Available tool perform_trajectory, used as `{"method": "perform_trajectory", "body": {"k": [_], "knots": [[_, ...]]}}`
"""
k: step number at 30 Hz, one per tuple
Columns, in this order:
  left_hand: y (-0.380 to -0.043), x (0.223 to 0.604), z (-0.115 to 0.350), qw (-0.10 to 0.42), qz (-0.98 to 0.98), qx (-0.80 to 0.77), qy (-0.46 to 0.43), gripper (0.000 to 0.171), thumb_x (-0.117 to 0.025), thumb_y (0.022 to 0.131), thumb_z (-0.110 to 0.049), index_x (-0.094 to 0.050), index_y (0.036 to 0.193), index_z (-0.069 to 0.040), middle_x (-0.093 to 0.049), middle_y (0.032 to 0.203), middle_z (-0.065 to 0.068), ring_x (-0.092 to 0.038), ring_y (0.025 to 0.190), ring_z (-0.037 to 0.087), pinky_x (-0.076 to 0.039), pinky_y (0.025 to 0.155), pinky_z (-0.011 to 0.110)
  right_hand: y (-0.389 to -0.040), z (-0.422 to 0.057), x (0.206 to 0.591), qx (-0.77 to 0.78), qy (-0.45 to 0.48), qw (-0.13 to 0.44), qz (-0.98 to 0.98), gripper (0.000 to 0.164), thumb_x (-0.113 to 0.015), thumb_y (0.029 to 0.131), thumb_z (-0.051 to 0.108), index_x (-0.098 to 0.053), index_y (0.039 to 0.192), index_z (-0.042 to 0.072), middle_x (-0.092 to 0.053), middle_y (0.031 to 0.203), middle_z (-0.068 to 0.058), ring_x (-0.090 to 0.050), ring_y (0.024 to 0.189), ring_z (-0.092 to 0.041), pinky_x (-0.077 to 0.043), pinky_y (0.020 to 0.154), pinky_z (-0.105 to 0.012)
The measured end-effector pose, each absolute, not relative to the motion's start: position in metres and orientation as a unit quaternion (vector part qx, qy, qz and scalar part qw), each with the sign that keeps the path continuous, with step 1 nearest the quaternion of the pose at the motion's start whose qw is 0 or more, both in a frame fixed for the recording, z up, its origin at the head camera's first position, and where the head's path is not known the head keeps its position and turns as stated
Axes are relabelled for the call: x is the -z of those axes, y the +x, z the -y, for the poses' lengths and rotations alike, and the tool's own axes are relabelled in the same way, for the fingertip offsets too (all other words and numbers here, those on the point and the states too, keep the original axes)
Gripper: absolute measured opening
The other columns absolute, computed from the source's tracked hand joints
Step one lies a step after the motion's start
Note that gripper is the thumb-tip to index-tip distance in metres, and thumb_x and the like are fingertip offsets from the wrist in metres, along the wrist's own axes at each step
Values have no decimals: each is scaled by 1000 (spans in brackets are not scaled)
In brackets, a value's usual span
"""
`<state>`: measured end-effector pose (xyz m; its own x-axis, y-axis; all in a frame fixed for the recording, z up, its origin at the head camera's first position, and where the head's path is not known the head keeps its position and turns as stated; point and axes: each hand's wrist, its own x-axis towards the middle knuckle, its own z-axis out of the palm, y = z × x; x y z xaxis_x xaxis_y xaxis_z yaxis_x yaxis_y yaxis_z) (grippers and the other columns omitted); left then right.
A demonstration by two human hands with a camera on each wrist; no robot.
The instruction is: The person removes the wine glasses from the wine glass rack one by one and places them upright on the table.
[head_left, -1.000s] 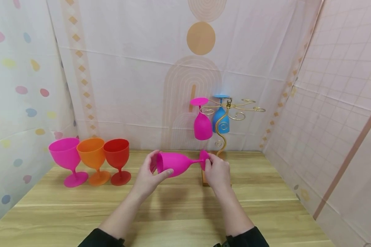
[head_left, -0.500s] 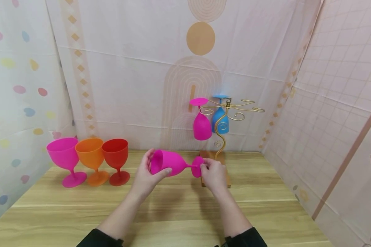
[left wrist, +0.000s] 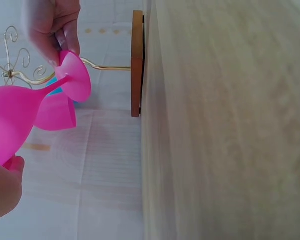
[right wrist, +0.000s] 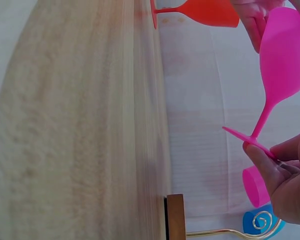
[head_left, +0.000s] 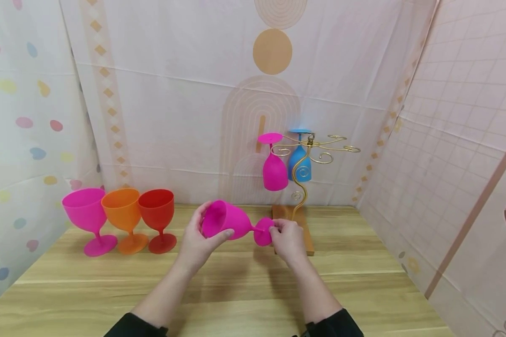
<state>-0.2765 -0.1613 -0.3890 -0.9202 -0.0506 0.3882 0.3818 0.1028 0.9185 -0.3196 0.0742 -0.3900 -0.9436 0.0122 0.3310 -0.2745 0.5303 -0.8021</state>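
A pink goblet (head_left: 236, 223) lies on its side in the air above the table, bowl to the left and foot to the right. My left hand (head_left: 198, 238) grips the bowl near its rim, thumb along the front. With thumb and fingers, my right hand (head_left: 290, 239) pinches the edge of the round foot (right wrist: 247, 138). Behind it stands a gold wire rack (head_left: 311, 144) on a wooden base (head_left: 304, 229). A second pink goblet (head_left: 275, 174) and a blue goblet (head_left: 302, 161) hang upside down from its arms.
On the left of the wooden table (head_left: 219, 304), a pink goblet (head_left: 85, 210), an orange goblet (head_left: 122, 210) and a red goblet (head_left: 157, 210) stand upright in a row. Patterned cloth (head_left: 173, 117) hangs behind the table and along both sides.
Both hands have shifted a little left with the pink goblet. Its foot end has come down and away from the rack, and the bowl's opening faces more toward me. The hanging goblets stay put.
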Motion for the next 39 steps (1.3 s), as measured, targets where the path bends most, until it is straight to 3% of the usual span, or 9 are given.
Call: {"method": "perform_trajectory", "body": {"k": [7, 15, 21, 32, 39], "knots": [[-274, 387, 160, 183, 716, 660, -131, 89, -88, 82, -23, -37, 154, -16, -52, 140, 6, -51, 125, 28, -58, 87, 32, -320, -73, 390, -518, 87, 102, 845, 20, -62, 97, 6, -75, 110, -2, -73, 79, -6, -67, 59, -15, -58, 54, -29], [-270, 387, 161, 175, 698, 685, -117, 95, -89, 81, -24, -31, 156, -26, -51, 140, 2, -51, 125, 27, -59, 85, 34, -319, -70, 391, -551, 104, 50, 826, 23, -60, 97, 3, -71, 115, -6, -74, 84, -10, -72, 65, -18, -62, 66, -40], [-269, 387, 160, 178, 690, 691, -121, 86, -89, 81, -21, -38, 150, -20, -54, 137, 3, -53, 123, 28, -60, 85, 35, -319, -70, 391, -554, 117, 37, 824, 24, -59, 98, 2, -70, 116, -8, -74, 85, -11, -72, 67, -18, -63, 68, -40], [-263, 375, 161, 198, 680, 692, -138, 81, -87, 82, -14, -40, 148, -17, -54, 136, 5, -54, 121, 29, -60, 84, 34, -313, -70, 385, -476, 168, 106, 856, 22, -65, 99, 16, -75, 113, 3, -73, 78, 2, -65, 66, -11, -54, 58, -31], [-265, 372, 164, 213, 689, 680, -130, 82, -88, 82, -16, -40, 148, -18, -54, 135, 4, -55, 120, 28, -60, 83, 32, -310, -72, 382, -468, 186, 109, 857, 36, -68, 99, 26, -69, 124, 0, -75, 92, -1, -69, 80, -12, -59, 69, -30]]}}
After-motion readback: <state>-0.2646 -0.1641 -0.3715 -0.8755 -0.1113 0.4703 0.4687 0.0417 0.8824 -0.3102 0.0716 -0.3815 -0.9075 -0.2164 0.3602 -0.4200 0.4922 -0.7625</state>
